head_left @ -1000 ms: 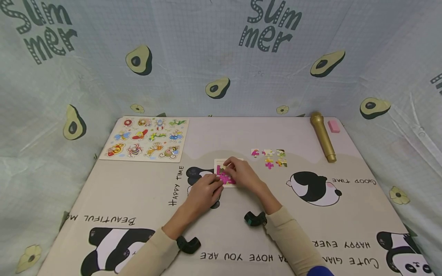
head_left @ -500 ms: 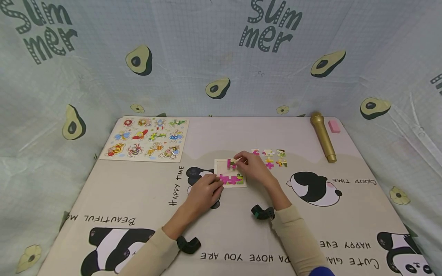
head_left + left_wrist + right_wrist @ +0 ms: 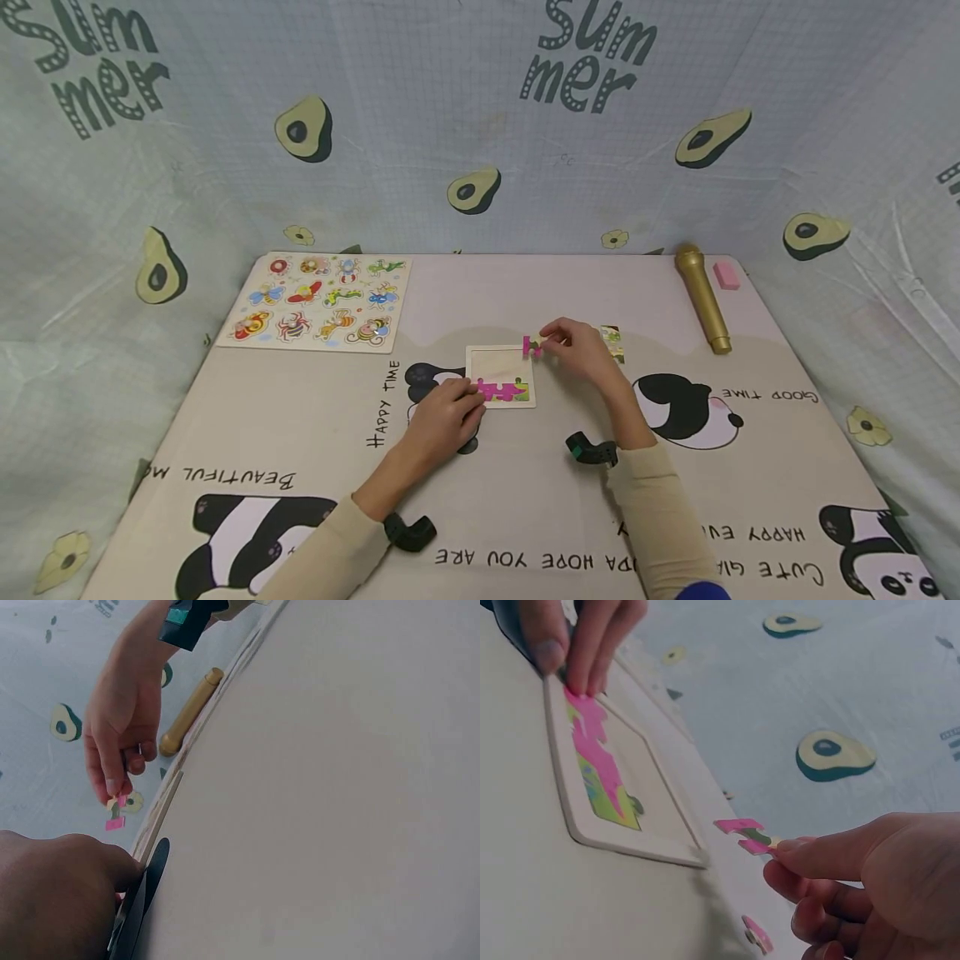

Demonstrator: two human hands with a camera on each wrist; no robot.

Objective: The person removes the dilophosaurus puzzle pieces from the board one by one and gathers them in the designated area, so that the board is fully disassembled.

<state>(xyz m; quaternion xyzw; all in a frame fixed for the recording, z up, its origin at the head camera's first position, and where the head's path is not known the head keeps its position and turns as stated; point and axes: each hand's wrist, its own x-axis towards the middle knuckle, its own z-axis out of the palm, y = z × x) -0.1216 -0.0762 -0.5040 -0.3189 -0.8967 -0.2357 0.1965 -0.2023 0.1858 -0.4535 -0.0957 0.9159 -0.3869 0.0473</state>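
The tray (image 3: 497, 365), gripped by my left hand (image 3: 446, 417), holds a near-side row of pink-and-green pieces (image 3: 504, 392). My right hand (image 3: 583, 353) pinches a notched piece (image 3: 742, 824), pink with green.

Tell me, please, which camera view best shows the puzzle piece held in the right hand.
The right wrist view: the puzzle piece appears largest there, its notch clear, though the right hand covers one end. The head and left wrist views show it much smaller.
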